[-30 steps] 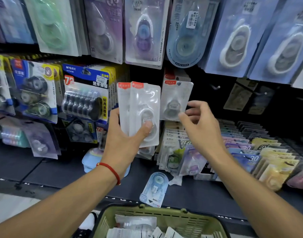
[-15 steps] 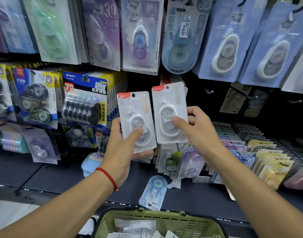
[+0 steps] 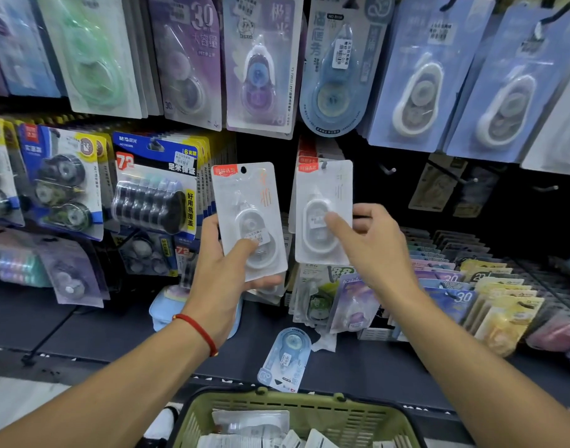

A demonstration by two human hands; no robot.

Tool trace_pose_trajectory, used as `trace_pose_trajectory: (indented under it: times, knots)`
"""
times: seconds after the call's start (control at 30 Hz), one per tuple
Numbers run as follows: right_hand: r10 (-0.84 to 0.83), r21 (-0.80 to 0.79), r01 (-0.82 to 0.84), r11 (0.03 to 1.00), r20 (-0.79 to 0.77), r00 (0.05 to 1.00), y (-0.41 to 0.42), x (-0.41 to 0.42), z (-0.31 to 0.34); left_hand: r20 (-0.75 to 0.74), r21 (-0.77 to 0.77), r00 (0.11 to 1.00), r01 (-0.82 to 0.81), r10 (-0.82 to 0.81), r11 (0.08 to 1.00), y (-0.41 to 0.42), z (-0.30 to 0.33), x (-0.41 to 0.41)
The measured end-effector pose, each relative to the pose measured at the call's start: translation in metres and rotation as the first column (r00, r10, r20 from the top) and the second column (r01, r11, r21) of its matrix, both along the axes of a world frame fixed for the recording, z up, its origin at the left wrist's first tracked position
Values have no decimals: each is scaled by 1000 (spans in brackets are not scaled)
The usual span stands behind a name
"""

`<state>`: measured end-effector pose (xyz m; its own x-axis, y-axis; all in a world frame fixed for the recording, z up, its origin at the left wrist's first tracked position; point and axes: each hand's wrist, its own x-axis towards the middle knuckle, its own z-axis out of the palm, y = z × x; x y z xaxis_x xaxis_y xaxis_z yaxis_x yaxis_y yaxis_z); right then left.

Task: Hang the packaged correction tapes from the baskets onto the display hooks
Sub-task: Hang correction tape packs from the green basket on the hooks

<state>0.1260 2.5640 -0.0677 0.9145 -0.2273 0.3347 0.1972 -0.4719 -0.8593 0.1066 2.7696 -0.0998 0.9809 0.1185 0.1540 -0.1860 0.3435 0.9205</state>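
A white packaged correction tape (image 3: 322, 218) is held up at the middle row of the display, its hang hole at the tip of a display hook (image 3: 324, 164), where another pack of the same kind with a red corner label already hangs behind it. It is pinched by the right hand (image 3: 367, 244), thumb laid on the blister front and fingers curled behind the card. Whether the hole is fully threaded onto the hook cannot be told. A second white pack (image 3: 249, 221) is gripped by the left hand (image 3: 225, 279) just to the left, held upright and clear of any hook, its black hang hole showing at the top; the thumb is pressed on the blister and the fingers are wrapped under the bottom edge. More packs can be seen stacked behind it in the same hand.

The step in hand is judged to be the hanging of the right-hand pack. The next move calls for the card to be slid back along the hook until it sits against the pack behind, then released, after which the left-hand pack can be passed across.

Below, further packs lie in a green basket (image 3: 358, 415). A blue pack (image 3: 285, 360) lies loose on the dark shelf (image 3: 99, 331).
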Motion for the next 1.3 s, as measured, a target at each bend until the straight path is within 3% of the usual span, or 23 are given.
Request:
trace_pose_trajectory:
  times: [0.07,0.13,0.2,0.27,0.4,0.6,0.83,1.3]
  knots:
    - [-66,-215,81,973,78,995,-1,0,-1,7,23,1000,6,-6,1000,-1,0,0]
    - [76,-200,-58,978,83,994,3,-2,1,20,42,998,56,-57,998,-2,-1,-1]
    - [286,-143,-288,947,-34,958,10,-3,0,35,52,987,153,-155,987,-5,-2,-2]
    - [385,-107,-393,913,-84,919,15,-4,-5,46,53,969,240,-242,969,-8,-3,-4]
    - [356,22,-356,934,-30,934,15,-3,-8,54,98,963,259,-265,961,-12,-8,-3]
    - [180,180,-176,968,-6,984,3,3,-5,12,175,966,253,-259,952,-12,-15,1]
    - [187,295,-187,937,28,982,2,6,-1,50,210,971,218,-234,953,-14,-11,1]
    - [109,188,-129,974,114,987,6,4,3,67,262,971,205,-229,943,-11,-9,2]
